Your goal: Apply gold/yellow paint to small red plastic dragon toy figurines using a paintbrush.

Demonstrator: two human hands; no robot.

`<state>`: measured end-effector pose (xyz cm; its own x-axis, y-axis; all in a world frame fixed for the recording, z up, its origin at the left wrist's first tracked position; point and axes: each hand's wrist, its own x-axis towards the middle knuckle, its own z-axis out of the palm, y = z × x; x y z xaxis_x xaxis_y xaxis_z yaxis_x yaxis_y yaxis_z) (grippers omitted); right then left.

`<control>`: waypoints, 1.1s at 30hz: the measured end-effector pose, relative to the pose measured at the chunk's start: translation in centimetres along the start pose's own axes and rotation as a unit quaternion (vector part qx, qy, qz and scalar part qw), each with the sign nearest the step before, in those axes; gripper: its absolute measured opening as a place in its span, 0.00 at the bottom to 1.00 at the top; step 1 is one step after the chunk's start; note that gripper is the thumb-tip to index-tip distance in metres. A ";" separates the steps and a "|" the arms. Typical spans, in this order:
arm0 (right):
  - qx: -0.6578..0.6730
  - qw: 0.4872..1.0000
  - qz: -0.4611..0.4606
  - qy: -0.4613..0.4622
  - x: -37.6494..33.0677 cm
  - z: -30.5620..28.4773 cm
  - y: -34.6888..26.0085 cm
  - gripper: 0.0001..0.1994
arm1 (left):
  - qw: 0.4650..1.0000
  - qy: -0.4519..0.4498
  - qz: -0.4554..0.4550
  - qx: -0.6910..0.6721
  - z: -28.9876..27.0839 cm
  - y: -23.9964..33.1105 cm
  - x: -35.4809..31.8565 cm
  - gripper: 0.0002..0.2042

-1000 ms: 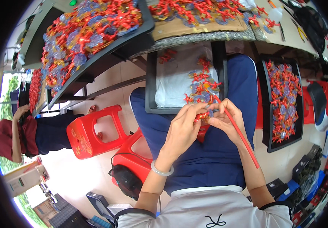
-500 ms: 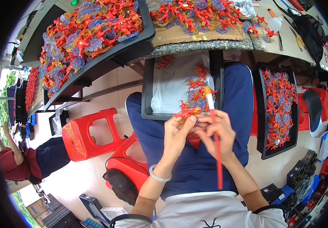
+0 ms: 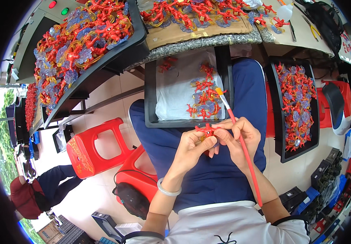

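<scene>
Centrally, red figure (image 3: pixel 207 130) — pinched between both hands (image 3: pixel 191 149), paintbrush (image 3: pixel 247 157) in the right.

The small red figure (image 3: pixel 207 130) has thin limbs which spread to the sides, and it is held between the fingers of the left hand (image 3: pixel 192 147) and the right hand (image 3: pixel 240 140). Its lower part is mostly hidden by the fingers. The paintbrush (image 3: pixel 247 155) has a long red handle, a pale ferrule and yellow-orange bristles. It lies slanted in the right hand, bristles pointing away from the person, apart from the figure.
</scene>
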<state>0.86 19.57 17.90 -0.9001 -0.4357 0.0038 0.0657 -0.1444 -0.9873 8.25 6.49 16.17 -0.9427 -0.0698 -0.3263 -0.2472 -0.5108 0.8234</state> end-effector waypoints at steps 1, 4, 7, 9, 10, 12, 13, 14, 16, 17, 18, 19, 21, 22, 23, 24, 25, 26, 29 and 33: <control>0.024 1.000 0.009 0.005 0.1 0.0 0.0 0.17 | 1.000 0.000 -0.001 0.000 0.1 0.1 0.1 0.08; 0.054 0.998 0.020 0.014 0.2 -0.2 0.0 0.18 | 1.000 -0.007 0.000 0.003 0.2 0.3 0.2 0.08; 0.069 0.997 0.025 0.013 0.3 -0.5 0.3 0.18 | 1.000 -0.001 0.001 0.013 0.2 0.0 0.2 0.08; 0.077 0.997 0.026 0.010 0.5 -0.7 0.7 0.17 | 1.000 -0.012 -0.005 0.017 0.0 -0.1 0.3 0.08; 0.060 0.998 0.008 0.015 0.5 -0.7 1.0 0.17 | 1.000 -0.011 -0.005 0.017 -0.1 -0.3 0.2 0.08; 0.044 0.999 -0.010 0.018 0.5 -0.8 1.5 0.17 | 0.996 -0.003 0.000 -0.084 0.0 -0.7 0.1 0.11; 0.069 0.997 0.005 0.024 0.7 -0.9 1.7 0.17 | 0.996 -0.003 0.001 -0.084 0.2 -0.7 0.1 0.11; 0.093 0.995 0.020 0.030 0.8 -0.9 1.7 0.17 | 0.984 -0.015 0.006 -0.177 0.5 -0.5 0.0 0.14; 0.119 0.992 0.044 0.020 1.1 -0.8 1.1 0.15 | 0.963 -0.027 0.014 -0.269 0.5 -0.6 0.1 0.18; 0.146 0.987 0.069 0.011 1.2 -0.8 0.9 0.14 | 0.967 -0.027 0.028 -0.252 0.3 -0.9 0.1 0.20; 0.145 0.987 0.069 0.009 1.3 -0.9 0.9 0.14 | 0.971 -0.027 0.042 -0.236 0.1 -1.1 0.2 0.22; 0.126 0.989 0.076 0.012 1.3 -1.2 0.8 0.12 | 0.970 -0.027 0.043 -0.236 0.0 -1.3 0.2 0.22; 0.112 0.991 0.068 0.029 1.5 -1.5 0.6 0.04 | 0.987 -0.032 0.069 -0.145 -0.4 -1.5 0.2 0.23; 0.005 1.000 0.010 0.016 1.8 -2.2 0.6 0.07 | 0.986 -0.031 0.070 -0.145 -0.5 -1.6 0.2 0.23; -0.024 0.999 -0.016 0.014 1.9 -2.8 0.3 0.12 | 0.990 -0.013 0.081 -0.118 -0.5 -1.7 0.2 0.22; -0.053 0.998 -0.043 0.012 2.0 -3.4 -0.2 0.17 | 0.992 0.004 0.091 -0.091 -0.5 -1.8 0.2 0.21; -0.060 0.995 -0.082 -0.013 2.0 -4.1 -0.5 0.22 | 0.992 0.005 0.092 -0.091 -0.6 -1.9 0.2 0.21; -0.045 0.991 -0.122 -0.035 1.8 -4.6 -1.0 0.22 | 0.989 0.025 0.086 -0.114 -0.6 -2.0 0.3 0.21; -0.043 0.981 -0.167 -0.086 1.2 -4.8 -2.5 0.23 | 0.986 0.063 0.076 -0.131 -0.7 -2.0 0.3 0.21; -0.144 0.961 -0.199 -0.126 1.5 -3.6 -2.6 0.15 | 0.985 0.094 0.078 -0.121 -0.2 -1.7 0.0 0.20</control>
<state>-2.19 22.54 19.86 -0.6942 -0.6032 0.3926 -0.4172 -0.1072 -0.9025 8.68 7.20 14.73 -0.9013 -0.3090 -0.3035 -0.0210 -0.6687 0.7433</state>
